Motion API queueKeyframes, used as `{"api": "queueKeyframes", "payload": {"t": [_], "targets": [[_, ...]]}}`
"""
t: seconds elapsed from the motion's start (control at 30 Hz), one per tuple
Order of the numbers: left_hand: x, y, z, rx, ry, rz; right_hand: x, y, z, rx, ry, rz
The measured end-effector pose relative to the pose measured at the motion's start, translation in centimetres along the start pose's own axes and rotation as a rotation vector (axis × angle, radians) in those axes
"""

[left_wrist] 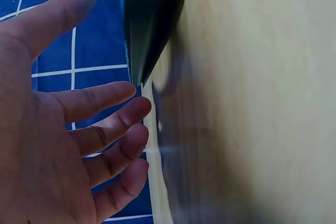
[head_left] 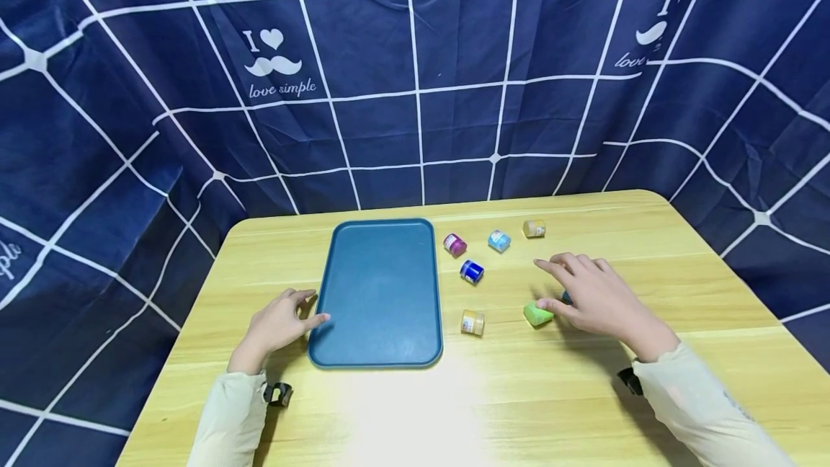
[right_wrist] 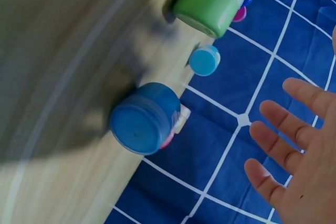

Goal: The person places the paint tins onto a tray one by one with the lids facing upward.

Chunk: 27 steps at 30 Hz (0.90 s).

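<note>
A dark teal tray [head_left: 376, 294] lies left of centre on the wooden table. My left hand [head_left: 275, 323] is at its left edge, fingers loosely bent and thumb near the rim; it grips nothing. Over on the right, my right hand [head_left: 596, 298] hovers with spread fingers and an unfilled palm. Below its thumb is a small green jar [head_left: 537, 314]. Close by, a blue jar [right_wrist: 144, 119] shows in the right wrist view; in the head view the hand mostly covers it.
Between tray and right hand lie a yellowish jar [head_left: 472, 323], a dark blue jar [head_left: 471, 272] and a purple jar [head_left: 454, 244]. Farther back are a light blue jar [head_left: 499, 241] and a tan jar [head_left: 534, 228]. A dark blue curtain [head_left: 369, 128] hangs behind the table.
</note>
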<state>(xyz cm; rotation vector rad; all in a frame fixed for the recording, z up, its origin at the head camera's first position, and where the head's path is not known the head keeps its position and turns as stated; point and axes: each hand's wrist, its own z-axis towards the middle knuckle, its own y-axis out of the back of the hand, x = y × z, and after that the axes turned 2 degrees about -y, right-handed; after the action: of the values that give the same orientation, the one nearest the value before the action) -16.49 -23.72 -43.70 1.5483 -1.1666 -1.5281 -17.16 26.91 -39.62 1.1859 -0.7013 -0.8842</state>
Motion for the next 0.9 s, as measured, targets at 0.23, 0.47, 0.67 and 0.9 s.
{"api": "queueKeyframes", "payload": {"t": [0.23, 0.47, 0.67, 0.9], "targets": [[0.5, -0.3, 0.0, 0.014, -0.002, -0.043, 0.2, -0.8, 0.0, -0.02, 0.058, 0.012], [0.8, -0.5, -0.1, 0.027, -0.009, -0.102, 0.5, -1.5, -0.2, 0.044, 0.067, 0.037], [1.1, -0.6, 0.0, 0.041, -0.031, -0.171, 0.7, -2.1, -0.2, 0.091, 0.066, 0.042], [1.3, -0.8, -0.1, 0.04, -0.127, -0.315, 0.7, -2.4, -0.2, 0.133, 0.08, 0.055]]}}
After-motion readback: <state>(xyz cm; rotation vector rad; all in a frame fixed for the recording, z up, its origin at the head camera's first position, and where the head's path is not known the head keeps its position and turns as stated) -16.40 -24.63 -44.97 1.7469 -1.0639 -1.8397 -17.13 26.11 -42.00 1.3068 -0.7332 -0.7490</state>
